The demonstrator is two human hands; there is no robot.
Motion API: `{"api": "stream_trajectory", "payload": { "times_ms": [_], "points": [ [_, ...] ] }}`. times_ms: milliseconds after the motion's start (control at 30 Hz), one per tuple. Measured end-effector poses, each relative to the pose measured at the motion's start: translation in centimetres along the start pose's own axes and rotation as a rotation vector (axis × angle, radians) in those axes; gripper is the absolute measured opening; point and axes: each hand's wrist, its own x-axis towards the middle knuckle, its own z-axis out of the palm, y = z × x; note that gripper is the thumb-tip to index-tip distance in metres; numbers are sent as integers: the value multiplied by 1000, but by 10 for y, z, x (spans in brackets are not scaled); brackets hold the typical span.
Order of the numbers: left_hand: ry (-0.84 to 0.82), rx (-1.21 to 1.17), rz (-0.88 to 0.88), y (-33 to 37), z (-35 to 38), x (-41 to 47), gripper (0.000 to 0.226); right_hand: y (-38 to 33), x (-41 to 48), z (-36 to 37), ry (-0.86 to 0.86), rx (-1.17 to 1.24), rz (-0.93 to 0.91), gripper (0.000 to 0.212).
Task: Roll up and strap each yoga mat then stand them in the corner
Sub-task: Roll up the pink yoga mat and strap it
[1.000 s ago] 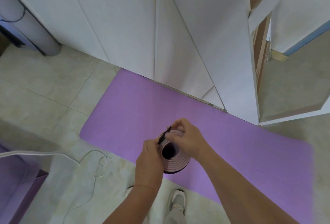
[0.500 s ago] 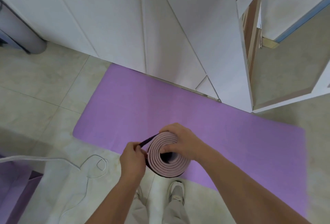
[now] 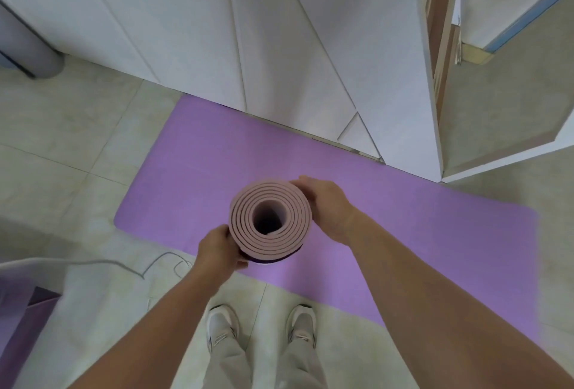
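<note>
Around the rolled mat (image 3: 270,222), fingers curl from both sides: the left hand (image 3: 219,250) clasps its lower-left edge, the right hand (image 3: 330,205) cups the upper-right. Both forearms reach forward, bare. The roll stands on end, seen from above as a pink foam spiral with a dark hollow core and a dark band at its lower rim. Beneath lies a flat purple mat (image 3: 403,233) on pale floor tiles (image 3: 62,140), against white cabinet doors (image 3: 186,31).

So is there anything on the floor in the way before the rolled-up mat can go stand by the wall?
The rolled mat, held by the left hand and right hand, hangs above the flat purple mat, which lies between the person and the white wall. Nothing else visible blocks it.
</note>
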Motion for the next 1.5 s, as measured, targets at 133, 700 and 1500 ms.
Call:
{"api": "stream_trajectory", "payload": {
  "times_ms": [133,700,1500],
  "points": [
    [-7,-54,23,20,-3,7,21,11,0,-10,37,-332,-87,24],
    [-419,481,422,125,176,27,20,64,-56,-163,593,-243,232,29],
    [-639,611,578,53,243,131,40,240,50,-168,535,500,52,33]
  ]
}}
